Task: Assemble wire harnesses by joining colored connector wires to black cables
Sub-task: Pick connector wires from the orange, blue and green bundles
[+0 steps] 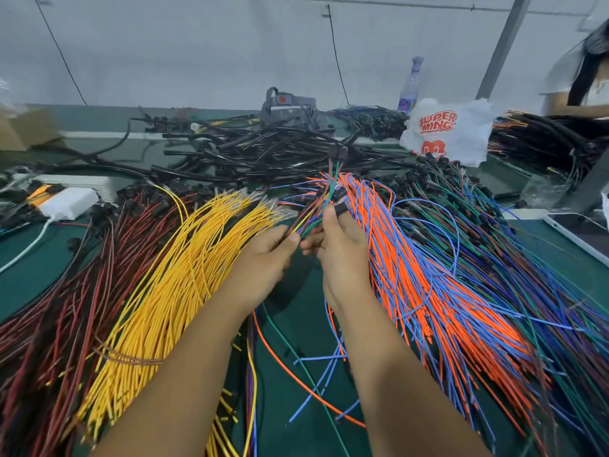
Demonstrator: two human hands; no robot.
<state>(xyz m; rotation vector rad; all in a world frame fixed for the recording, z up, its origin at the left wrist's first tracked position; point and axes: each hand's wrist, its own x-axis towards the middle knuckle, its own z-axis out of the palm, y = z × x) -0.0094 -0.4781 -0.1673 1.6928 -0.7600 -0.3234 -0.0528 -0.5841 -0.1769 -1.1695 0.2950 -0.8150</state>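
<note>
My left hand [268,258] pinches a small bunch of mixed coloured wires [324,189] that rises between both hands, with black connectors [339,155] at its top. My right hand [341,249] grips the same bunch and a black connector [339,209] beside it. Piles of wires fan out on the green table [293,305]: yellow wires [184,275] to the left, red and black wires [66,291] further left, orange and blue wires [428,275] to the right. A heap of black cables [257,153] lies behind.
A white plastic bag [451,130] and a bottle [410,84] stand at the back right. A white charger [67,202] lies at the left, a cardboard box [26,128] behind it. Another person [580,84] is at the far right. A grey device [288,108] sits at the back.
</note>
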